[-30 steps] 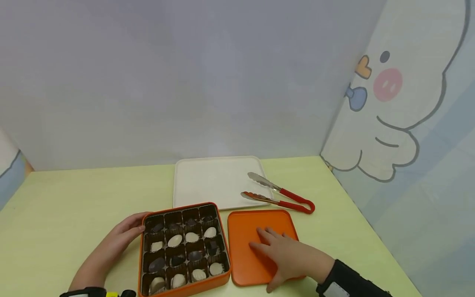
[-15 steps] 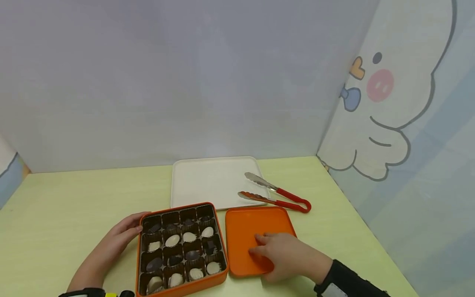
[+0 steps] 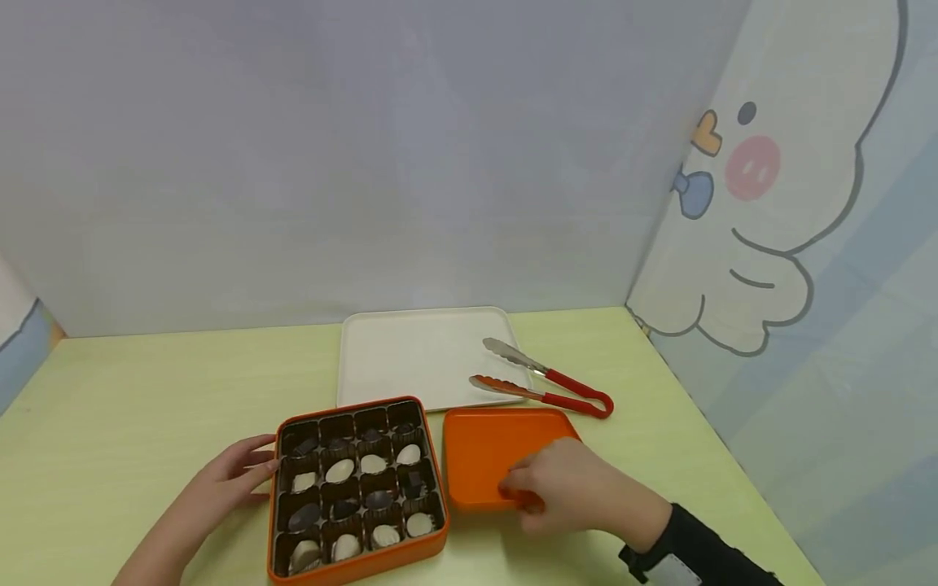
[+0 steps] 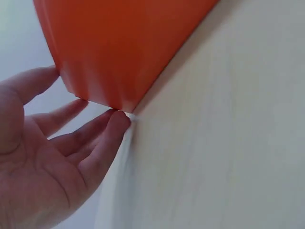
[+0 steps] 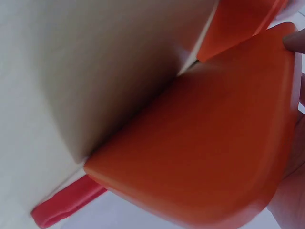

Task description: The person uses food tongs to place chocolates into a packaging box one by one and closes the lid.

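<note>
An orange square box (image 3: 388,557) holds chocolates in a dark divided insert, rows of dark ones alternating with white ones (image 3: 339,471). My left hand (image 3: 230,480) is at the box's left side, fingers spread and fingertips touching its wall near a corner, as the left wrist view shows. My right hand (image 3: 575,492) pinches the near edge of an orange lid (image 3: 487,460) between thumb and fingers. That edge is tilted up off the table, while the far edge stays low. In the right wrist view the lid (image 5: 205,138) stands slanted over the tabletop.
Behind the box lies a white rectangular tray (image 3: 418,354). Tongs with red handles (image 3: 575,384) lie spread, their metal tips over the tray's right end. A grey wall (image 3: 366,163) rises behind the table, with a cartoon-printed panel (image 3: 806,244) on the right.
My right hand has gone from lying spread over the lid to gripping its near edge, which has risen. My left hand has slid slightly down the box's left side, its fingers more spread.
</note>
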{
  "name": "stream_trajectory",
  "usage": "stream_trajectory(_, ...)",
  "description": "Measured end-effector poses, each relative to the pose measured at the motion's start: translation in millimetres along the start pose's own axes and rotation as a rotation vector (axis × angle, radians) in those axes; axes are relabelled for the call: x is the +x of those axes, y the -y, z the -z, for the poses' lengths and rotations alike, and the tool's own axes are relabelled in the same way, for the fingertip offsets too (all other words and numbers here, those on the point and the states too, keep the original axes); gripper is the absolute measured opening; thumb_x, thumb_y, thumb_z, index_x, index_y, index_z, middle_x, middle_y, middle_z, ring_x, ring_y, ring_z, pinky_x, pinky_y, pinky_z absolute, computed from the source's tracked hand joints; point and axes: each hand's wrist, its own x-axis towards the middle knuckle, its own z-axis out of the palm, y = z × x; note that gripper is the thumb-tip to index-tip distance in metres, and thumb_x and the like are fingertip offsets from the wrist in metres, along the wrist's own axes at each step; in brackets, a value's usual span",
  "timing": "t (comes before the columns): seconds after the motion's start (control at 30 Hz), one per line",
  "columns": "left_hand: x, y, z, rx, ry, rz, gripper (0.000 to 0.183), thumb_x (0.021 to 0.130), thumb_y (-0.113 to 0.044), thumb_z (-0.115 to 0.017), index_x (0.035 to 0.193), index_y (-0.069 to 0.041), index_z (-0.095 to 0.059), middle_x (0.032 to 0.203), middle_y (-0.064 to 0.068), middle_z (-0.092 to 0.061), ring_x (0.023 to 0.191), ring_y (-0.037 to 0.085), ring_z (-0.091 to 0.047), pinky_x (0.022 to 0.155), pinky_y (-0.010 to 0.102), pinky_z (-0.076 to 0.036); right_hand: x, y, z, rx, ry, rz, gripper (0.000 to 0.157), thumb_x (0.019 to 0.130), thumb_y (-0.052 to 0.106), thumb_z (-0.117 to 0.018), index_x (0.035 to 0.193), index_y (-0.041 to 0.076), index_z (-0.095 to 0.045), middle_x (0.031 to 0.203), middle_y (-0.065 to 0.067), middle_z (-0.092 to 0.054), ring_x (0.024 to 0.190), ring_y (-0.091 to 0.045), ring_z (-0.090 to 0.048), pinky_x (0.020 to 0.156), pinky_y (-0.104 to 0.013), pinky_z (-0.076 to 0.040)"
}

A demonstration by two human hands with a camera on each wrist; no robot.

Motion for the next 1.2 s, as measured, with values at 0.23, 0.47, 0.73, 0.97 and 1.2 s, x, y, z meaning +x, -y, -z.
stream_trajectory(0.23, -20.2, -6.7, -9.3, -0.104, 0.050, 0.163, 0.067, 0.090, -0.029, -0.055, 0.139, -0.002, -0.018, 0.128, 0.032, -0.037, 0.100, 0.030, -0.053, 0.075, 0.045, -0.052, 1.8, 3.8, 15.4, -0.101, -0.125, -0.014, 0.008, 0.070, 0.022, -0.060, 0.077, 0.022, -0.056, 0.058, 0.013, -0.039, 0.047, -0.004, -0.032, 0.043, -0.018, -0.026)
stream_trajectory(0.47, -27.8, -10.4, -18.2, -0.142, 0.054, 0.186, 0.068, 0.090, -0.031, -0.055, 0.141, -0.008, -0.016, 0.134, 0.031, -0.029, 0.105, 0.032, -0.050, 0.074, 0.047, -0.052, 0.2, 1.9, 21.8, -0.220, -0.419, -0.051, 0.016, 0.073, 0.016, -0.064, 0.087, 0.018, -0.057, 0.064, 0.010, -0.051, 0.050, -0.004, -0.037, 0.043, -0.017, -0.034)
stream_trajectory(0.73, -22.0, -14.4, -32.6, -0.156, 0.021, 0.164, 0.065, 0.089, -0.031, -0.056, 0.141, -0.011, -0.021, 0.133, 0.028, -0.031, 0.102, 0.031, -0.051, 0.071, 0.046, -0.053, -8.9, -6.3, 28.6, -0.268, -0.748, -0.151, 0.029, 0.077, 0.018, -0.060, 0.104, 0.007, -0.057, 0.082, -0.005, -0.065, 0.061, -0.016, -0.056, 0.051, -0.032, -0.053)
stream_trajectory(0.97, -17.8, -20.5, -49.5, -0.167, -0.006, 0.163, 0.063, 0.089, -0.036, -0.055, 0.140, -0.014, -0.025, 0.132, 0.024, -0.035, 0.087, 0.025, -0.056, 0.063, 0.040, -0.054, -15.9, -9.1, 39.6, -0.265, -1.008, -0.166, 0.029, 0.088, 0.023, -0.045, 0.100, 0.000, -0.058, 0.079, -0.011, -0.063, 0.061, -0.020, -0.058, 0.046, -0.037, -0.052)
stream_trajectory(1.2, -12.8, -25.9, -62.6, -0.141, -0.035, 0.168, 0.059, 0.091, -0.034, -0.052, 0.139, -0.013, -0.026, 0.133, 0.025, -0.035, 0.086, 0.024, -0.057, 0.062, 0.041, -0.054, -19.4, -8.0, 47.0, -0.024, -1.111, -0.239, 0.026, 0.085, 0.016, -0.051, 0.105, 0.000, -0.056, 0.085, -0.011, -0.063, 0.065, -0.016, -0.058, 0.052, -0.037, -0.054)
